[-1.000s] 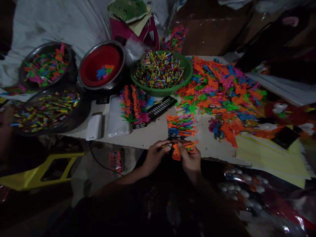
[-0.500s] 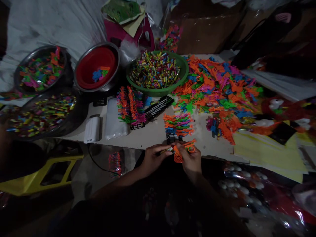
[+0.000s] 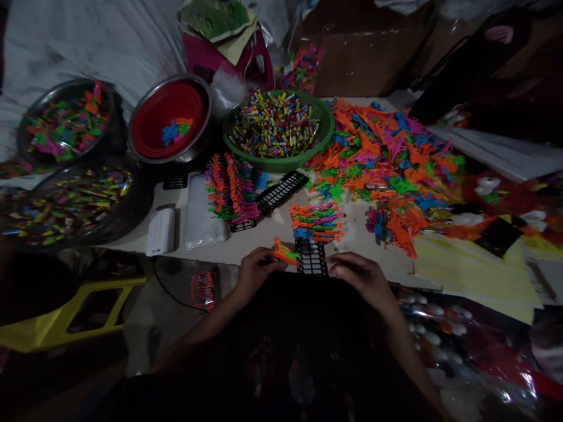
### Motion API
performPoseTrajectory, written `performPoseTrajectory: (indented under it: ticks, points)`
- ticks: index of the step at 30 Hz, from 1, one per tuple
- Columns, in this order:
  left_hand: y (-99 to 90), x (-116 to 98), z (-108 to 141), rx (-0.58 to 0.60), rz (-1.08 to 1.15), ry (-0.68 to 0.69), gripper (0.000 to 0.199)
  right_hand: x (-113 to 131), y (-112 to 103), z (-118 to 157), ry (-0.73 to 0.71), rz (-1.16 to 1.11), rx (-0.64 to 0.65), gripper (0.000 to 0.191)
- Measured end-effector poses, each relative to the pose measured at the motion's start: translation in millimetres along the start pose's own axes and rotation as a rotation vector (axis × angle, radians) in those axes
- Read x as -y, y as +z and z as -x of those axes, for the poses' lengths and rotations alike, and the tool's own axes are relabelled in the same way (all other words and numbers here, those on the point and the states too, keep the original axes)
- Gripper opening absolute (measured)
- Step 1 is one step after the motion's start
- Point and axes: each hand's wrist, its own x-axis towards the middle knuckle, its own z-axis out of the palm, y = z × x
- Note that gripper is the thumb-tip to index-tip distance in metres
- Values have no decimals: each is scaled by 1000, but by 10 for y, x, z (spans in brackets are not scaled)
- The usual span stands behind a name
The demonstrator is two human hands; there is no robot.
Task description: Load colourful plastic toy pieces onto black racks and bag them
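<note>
My left hand (image 3: 258,268) is closed on a small orange and green plastic toy piece (image 3: 287,253), which sticks out to the right from its fingertips. Just right of it, at the table's front edge, lies a black slotted rack (image 3: 312,258). The rack's far part holds a row of orange, pink, green and blue plastic pieces (image 3: 316,221). My right hand (image 3: 361,275) is on the rack's right side, fingers loosely bent and apart, with nothing clearly visible in them. Its fingertips are dim and partly blurred.
A green basin (image 3: 328,138) of small wrapped tubes stands behind, beside a big heap of coloured plastic pieces (image 3: 391,152). Left are another filled black rack (image 3: 233,187), a plastic bag stack (image 3: 204,217), a white box (image 3: 160,231) and several bowls. Yellow paper (image 3: 475,275) lies right.
My hands have moved apart, left hand to the left with the orange and green piece, right hand to the right. More of the rack's near end shows between them.
</note>
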Motion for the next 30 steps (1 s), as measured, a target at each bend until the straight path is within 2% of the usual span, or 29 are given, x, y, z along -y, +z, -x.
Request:
performPoseTrajectory:
  ticks: [1,3,5,8,11,16,24,30]
  points:
    - [37,73,-30,-53,27,-20,19,-136,-14,-61,46,12,-125,25]
    - [151,197,-102,-85,68,-37,19,-413,43,-203,69,43,-342,30]
    - [288,286,-189,-81,70,-23,18,-641,169,-332,27,89,-386,32]
    - [455,385,-318,-82,66,17,19,-828,356,-437,-52,148,-353,32]
    - [524,459,-402,-74,49,29,22,-867,448,-445,-61,272,-394,28]
    - [530,474,-439,-123,-61,23,21,-844,448,-418,-16,489,-421,25]
    - [530,511,-505,-181,-171,91,22,-819,433,-417,-90,519,-416,27]
    - [545,479,-501,-143,-291,88,21,-788,443,-415,-64,548,-423,27]
